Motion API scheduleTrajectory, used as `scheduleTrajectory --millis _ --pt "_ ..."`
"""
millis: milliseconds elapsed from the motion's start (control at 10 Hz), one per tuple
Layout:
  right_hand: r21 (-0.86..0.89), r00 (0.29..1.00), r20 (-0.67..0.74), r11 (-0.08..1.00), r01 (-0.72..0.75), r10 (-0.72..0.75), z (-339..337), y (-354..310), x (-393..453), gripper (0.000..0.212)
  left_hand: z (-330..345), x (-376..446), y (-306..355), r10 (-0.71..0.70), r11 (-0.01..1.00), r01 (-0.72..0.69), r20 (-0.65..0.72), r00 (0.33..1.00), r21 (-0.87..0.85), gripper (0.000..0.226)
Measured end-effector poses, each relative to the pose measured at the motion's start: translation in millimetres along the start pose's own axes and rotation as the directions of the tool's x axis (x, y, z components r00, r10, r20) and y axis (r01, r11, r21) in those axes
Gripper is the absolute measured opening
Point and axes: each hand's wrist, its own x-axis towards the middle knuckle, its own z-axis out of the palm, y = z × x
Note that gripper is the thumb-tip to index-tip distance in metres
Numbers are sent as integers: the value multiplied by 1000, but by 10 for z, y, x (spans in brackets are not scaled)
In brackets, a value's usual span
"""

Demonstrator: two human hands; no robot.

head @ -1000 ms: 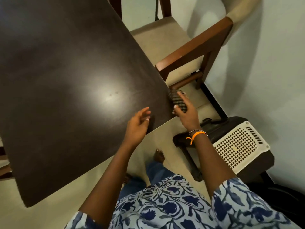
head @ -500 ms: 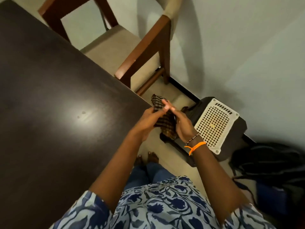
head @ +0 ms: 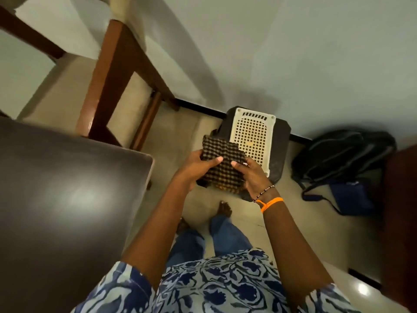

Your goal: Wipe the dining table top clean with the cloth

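A dark checked cloth (head: 222, 159) is spread out in the air between both hands, over the floor and to the right of the table. My left hand (head: 196, 169) grips its left side with the thumb on top. My right hand (head: 249, 175) grips its right side, thumb also on top; an orange band and a bead bracelet sit on that wrist. The dark brown dining table top (head: 67, 199) fills the lower left, its rounded corner just left of my left forearm. Neither hand touches the table.
A wooden chair (head: 108, 71) with a beige seat stands beyond the table corner. A dark stool with a white perforated top (head: 255, 134) sits against the wall behind the cloth. A black backpack (head: 343, 159) and blue bag lie on the floor at right. My feet stand below the hands.
The cloth left the table edge, my left hand joined my right on it, and both hands have opened it out flat. The view swung right, away from the table.
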Motion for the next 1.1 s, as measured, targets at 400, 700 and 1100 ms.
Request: scheduleTrajectory --millis 400,700,1100 --pt "-60 951 -296 992 -108 85 -1126 54 1160 36 992 1368 -56 -304 948 306 36 952 -86 43" --pt "-546 950 -154 825 146 -271 -1371 62 1909 44 1260 2121 -159 140 920 -94 -95 986 380 52" --pt "-665 989 -96 747 22 -115 -1333 260 2083 45 1145 2131 -388 45 812 -2 -58 997 583 51"
